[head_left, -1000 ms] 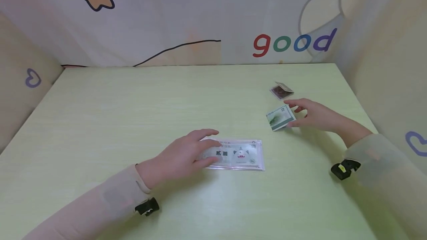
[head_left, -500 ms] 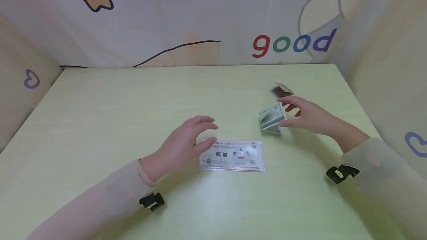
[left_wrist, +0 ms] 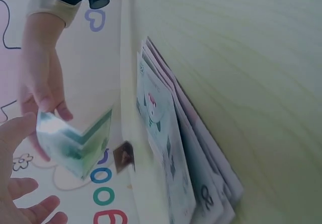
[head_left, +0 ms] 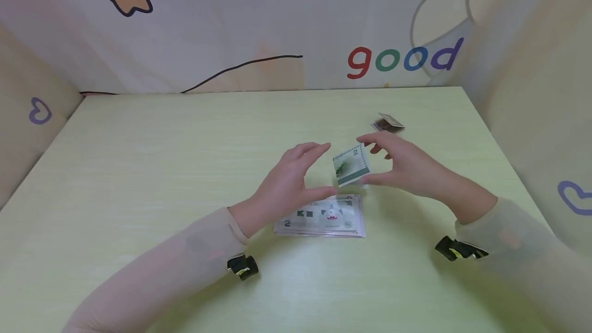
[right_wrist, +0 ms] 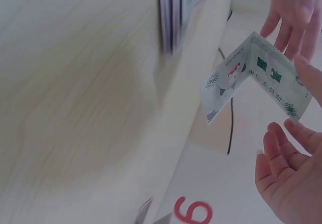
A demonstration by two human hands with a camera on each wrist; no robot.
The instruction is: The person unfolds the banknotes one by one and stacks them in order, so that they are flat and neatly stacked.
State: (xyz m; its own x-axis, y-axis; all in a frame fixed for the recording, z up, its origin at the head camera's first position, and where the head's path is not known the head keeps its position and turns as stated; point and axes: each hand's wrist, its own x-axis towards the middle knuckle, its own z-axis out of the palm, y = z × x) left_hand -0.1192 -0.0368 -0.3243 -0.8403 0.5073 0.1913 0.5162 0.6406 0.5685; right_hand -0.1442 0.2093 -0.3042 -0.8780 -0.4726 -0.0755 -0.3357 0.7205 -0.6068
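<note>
A folded green banknote marked 2 (head_left: 351,165) is held up by its right edge between thumb and fingers of my right hand (head_left: 407,171). Its crease and printed inner faces show in the right wrist view, the two halves spread in a V. My left hand (head_left: 296,179) reaches in from the left with thumb and fingers apart, its fingertips close to the note's left edge and nothing in its grip. Under the left thumb lies a stack of creased banknotes (head_left: 333,222), a green one on top. The left hand covers the stack's upper left part.
Another folded brown banknote (head_left: 388,123) stands half open on the table (head_left: 185,143) at the back right, just beyond the right hand. A printed cloth wall (head_left: 222,24) rises behind the table, with more cloth at both sides.
My right hand has carried the folded green note leftward and up from the table. My left hand has lifted off the stack and moved right and forward toward that note.
</note>
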